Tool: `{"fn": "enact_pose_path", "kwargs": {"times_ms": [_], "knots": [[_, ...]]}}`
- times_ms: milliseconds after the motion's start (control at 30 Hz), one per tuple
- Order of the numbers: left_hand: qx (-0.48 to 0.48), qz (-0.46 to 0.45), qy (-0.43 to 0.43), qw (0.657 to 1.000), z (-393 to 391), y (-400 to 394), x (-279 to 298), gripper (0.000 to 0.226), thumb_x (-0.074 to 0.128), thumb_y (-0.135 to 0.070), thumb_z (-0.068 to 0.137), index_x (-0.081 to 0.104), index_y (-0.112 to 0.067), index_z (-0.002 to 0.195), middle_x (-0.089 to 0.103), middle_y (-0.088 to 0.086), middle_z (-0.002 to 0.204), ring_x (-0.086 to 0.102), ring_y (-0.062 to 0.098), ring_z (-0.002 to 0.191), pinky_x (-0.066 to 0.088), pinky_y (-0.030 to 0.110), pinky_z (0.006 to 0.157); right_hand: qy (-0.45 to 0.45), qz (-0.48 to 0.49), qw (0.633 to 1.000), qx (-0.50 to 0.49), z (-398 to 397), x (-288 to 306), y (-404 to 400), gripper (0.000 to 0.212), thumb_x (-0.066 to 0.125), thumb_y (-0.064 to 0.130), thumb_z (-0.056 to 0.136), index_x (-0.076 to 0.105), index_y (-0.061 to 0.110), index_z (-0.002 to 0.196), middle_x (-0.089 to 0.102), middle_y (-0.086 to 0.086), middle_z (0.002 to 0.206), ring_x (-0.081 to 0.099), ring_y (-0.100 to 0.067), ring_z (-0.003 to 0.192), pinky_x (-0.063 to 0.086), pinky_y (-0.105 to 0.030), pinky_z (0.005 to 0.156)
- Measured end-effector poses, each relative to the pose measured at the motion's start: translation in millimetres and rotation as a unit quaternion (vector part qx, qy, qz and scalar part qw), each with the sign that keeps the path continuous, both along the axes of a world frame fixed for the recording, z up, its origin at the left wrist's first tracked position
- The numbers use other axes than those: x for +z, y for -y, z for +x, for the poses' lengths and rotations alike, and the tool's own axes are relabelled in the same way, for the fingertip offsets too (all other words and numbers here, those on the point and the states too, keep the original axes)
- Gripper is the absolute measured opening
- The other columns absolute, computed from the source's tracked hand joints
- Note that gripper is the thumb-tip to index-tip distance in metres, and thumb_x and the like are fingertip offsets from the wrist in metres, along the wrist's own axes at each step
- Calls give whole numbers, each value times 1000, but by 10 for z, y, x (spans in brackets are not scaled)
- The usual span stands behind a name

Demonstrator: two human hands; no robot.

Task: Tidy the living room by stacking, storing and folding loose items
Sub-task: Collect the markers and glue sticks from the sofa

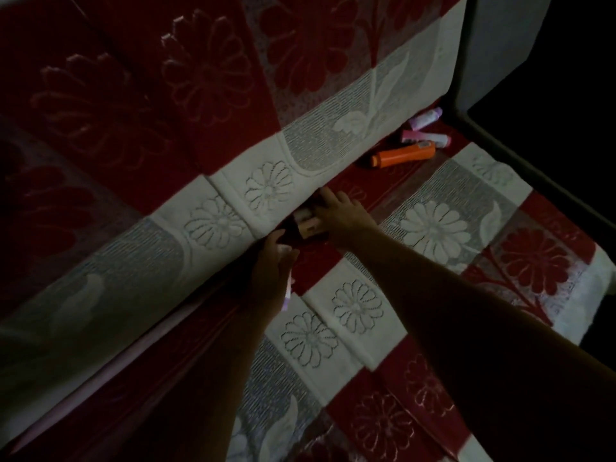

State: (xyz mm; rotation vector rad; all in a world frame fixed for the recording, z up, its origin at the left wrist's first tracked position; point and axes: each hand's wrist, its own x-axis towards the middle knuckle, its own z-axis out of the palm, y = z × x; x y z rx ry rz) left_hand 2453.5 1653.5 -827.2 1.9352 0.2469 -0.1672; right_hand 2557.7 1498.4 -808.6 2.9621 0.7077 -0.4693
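Three bottles (404, 155) lie side by side on the seat cover (433, 228) at the foot of the backrest (233, 201), far right; both hands reach the crease left of them; a small box (311, 228) sits there.

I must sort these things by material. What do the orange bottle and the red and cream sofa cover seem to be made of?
The orange bottle looks like smooth plastic: uniform bright colour, a slight sheen and a darker cap end. The sofa cover looks like soft woven or tufted fabric with a matte finish: its flowers stand in raised relief, and it folds over the cushion edge.
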Motion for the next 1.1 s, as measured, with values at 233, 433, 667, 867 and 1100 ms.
{"fn": "enact_pose_path", "kwargs": {"times_ms": [233, 433, 667, 867, 1100], "knots": [[42, -91, -97, 990, 68, 237, 151, 91, 76, 0, 74, 18, -8, 144, 42, 14, 131, 53, 28, 112, 54, 26, 79, 52, 8, 994, -99, -128, 133, 310, 53, 67, 38, 82, 48, 21, 128, 53, -3, 130, 43, -27, 121, 35, -44, 99], [142, -263, -231, 926, 484, 827, 413, 59, 67, -37, 86, 38, -16, 132, 62, 14, 115, 69, 24, 87, 53, 28, 47, -224, 534, 708, -404, -332, 391, 708, 30, 72, 22, 83, 59, 11, 108, 69, -12, 99, 70, -24, 86, 59, -37, 73], [71, -324, -191, 924, 741, 1343, 503, 96, 79, -65, 45, 55, -14, 122, 67, 19, 111, 69, 36, 93, 57, 48, 67, -288, 498, 731, -365, -220, 481, 1101, 42, 74, 37, 80, 56, 21, 114, 68, 2, 99, 68, -12, 90, 59, -36, 78], [-3, -378, -214, 901, 882, 1503, 358, 78, 78, -56, 64, 59, -9, 123, 65, 20, 118, 64, 35, 108, 53, 45, 82, -326, 517, 713, -343, -176, 468, 1445, 42, 77, 30, 77, 63, 9, 110, 69, -10, 100, 66, -16, 85, 54, -28, 70], [99, -402, -227, 882, 964, 1546, 201, 33, 60, -20, 85, 58, -19, 118, 67, 12, 108, 68, 26, 92, 55, 37, 75, -201, 553, 664, -462, -80, 261, 1360, 61, 70, 39, 83, 35, 11, 125, 54, -3, 105, 57, -8, 77, 50, -15, 52]]}}
